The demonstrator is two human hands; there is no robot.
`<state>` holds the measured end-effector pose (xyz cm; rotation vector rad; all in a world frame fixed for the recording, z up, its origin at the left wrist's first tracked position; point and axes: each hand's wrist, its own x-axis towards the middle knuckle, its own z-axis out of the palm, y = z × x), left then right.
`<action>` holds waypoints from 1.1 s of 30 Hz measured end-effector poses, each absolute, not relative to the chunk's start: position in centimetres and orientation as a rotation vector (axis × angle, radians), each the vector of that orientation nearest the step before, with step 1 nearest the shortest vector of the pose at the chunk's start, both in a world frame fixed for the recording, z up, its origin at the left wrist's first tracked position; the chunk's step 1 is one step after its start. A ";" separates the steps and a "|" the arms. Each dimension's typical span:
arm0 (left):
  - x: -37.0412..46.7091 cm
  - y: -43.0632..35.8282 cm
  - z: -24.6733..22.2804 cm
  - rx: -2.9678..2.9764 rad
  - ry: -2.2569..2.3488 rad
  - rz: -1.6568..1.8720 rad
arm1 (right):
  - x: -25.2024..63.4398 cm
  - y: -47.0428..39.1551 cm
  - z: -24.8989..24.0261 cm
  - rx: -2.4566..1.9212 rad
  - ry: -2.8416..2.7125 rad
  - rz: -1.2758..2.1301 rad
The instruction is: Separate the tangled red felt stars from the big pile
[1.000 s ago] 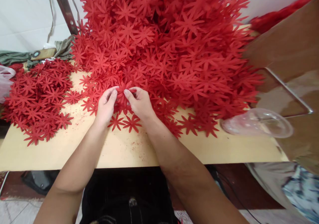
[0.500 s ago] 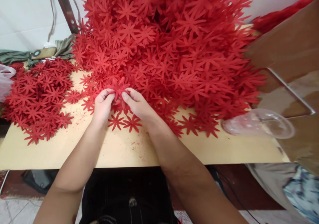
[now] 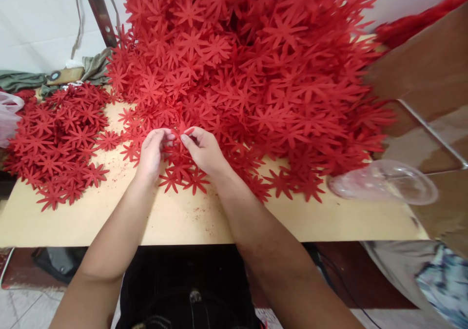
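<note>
Between my hands, just above the table's front part, is a red flower-shaped piece (image 3: 182, 133) with narrow petals. My left hand (image 3: 154, 148) pinches its left side with thumb and fingers. My right hand (image 3: 203, 147) pinches its right side, a petal showing over the fingertips. Behind them rises a large heap of similar red pieces (image 3: 234, 85). Two loose red pieces (image 3: 195, 180) lie just below the hands on the pale table (image 3: 175, 222). A smaller, darker red pile (image 3: 62, 139) is at the left.
At the right edge a clear plastic cup (image 3: 383, 182) lies on its side beside brown cardboard (image 3: 427, 85). A phone-like object (image 3: 66, 76) and grey-green cloth (image 3: 97, 68) are at the back left. A plastic bag (image 3: 9, 117) hangs at the far left.
The held piece has turned and looks narrower between my fingers. My left fingers have shifted slightly right and loosened from their earlier fold. The view has moved a little.
</note>
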<state>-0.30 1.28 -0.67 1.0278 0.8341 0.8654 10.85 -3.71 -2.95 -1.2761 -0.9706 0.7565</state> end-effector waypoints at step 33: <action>-1.5 2.3 -2.1 2.581 0.765 0.365 | 12.7 -4.4 -2.8 -1.430 -1.257 0.375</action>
